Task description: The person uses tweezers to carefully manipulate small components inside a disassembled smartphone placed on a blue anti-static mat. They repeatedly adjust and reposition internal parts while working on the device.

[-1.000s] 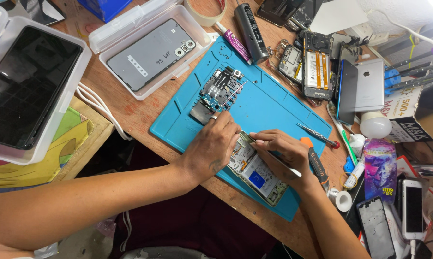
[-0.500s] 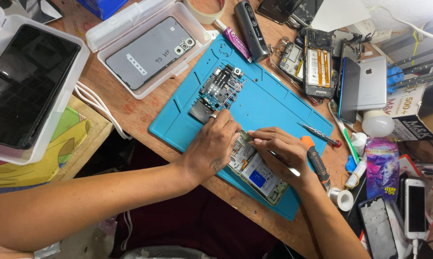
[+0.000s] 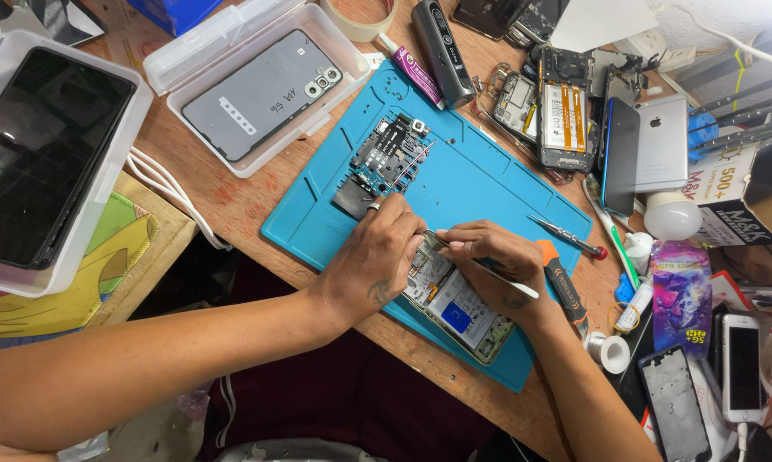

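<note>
Nothing's really moved: left hand (image 3: 377,257) still pins the fragile open phone (image 3: 454,299) by its edges, right hand (image 3: 497,261) pinching a thin tool (image 3: 506,281).

Left hand (image 3: 379,252) steadies an opened phone (image 3: 457,301) near the blue mat's (image 3: 480,184) front edge — right hand (image 3: 497,261) works a thin white tool (image 3: 501,278) into it; a circuit board (image 3: 388,158) lies just behind.

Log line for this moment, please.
left hand: steadies opened phone | right hand: holds thin tool on it | under: blue mat | nearby: circuit board
</note>
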